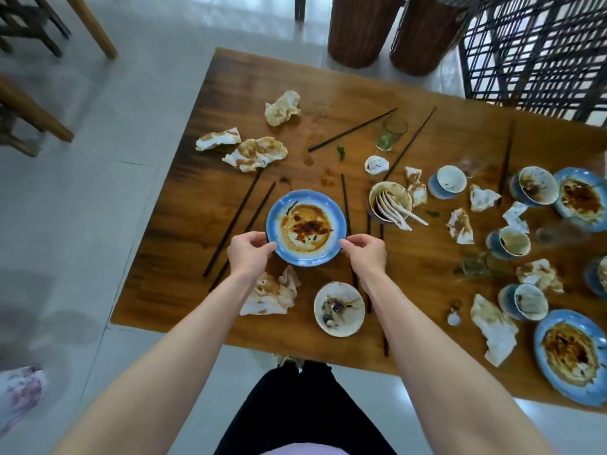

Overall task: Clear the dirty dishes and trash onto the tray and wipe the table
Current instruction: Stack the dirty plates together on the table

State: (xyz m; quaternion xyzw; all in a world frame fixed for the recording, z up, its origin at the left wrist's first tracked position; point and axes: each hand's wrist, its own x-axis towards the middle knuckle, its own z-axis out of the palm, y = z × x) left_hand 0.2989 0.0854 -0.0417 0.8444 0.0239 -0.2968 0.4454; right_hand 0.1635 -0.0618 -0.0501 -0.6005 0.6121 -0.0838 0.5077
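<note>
Both hands are out over the near-left part of the wooden table (256,83).

Left hand (249,254): fingers curled, thumb and fingertips pinching the near-left rim of the blue plate (338,221). Right hand (364,254): same pinch on the near-right rim. The plate sits level between them, smeared with brown sauce and dark flecks. We cannot tell whether it rests on the wood or sits just above it.

Around the plate:
- Two dark chopsticks (236,221) lie slantwise just to its left.
- A stained crumpled napkin (272,295) lies just nearer than the plate, beside the left wrist.
- A small white dish (320,303) with scraps sits near and slightly right, apart from the plate.
- A cream bowl (377,192) to the right holds pale plastic cutlery (394,208).
- A drinking glass (392,133) stands farther off with green dregs, a long chopstick on either side.
- We note sauce spots (326,178) on the wood just beyond the plate.

Far left of the table: three more soiled napkins (256,154), well apart from the plate.

Right end of the table is crowded. We count two other sauce-stained plates, the near-right plate (542,343) at the table edge and the far-right plate (565,178) cut off by the frame. Among them are several small blue-and-white cups (451,180), some tilted, with torn stained paper scraps (461,226) between them.
</note>
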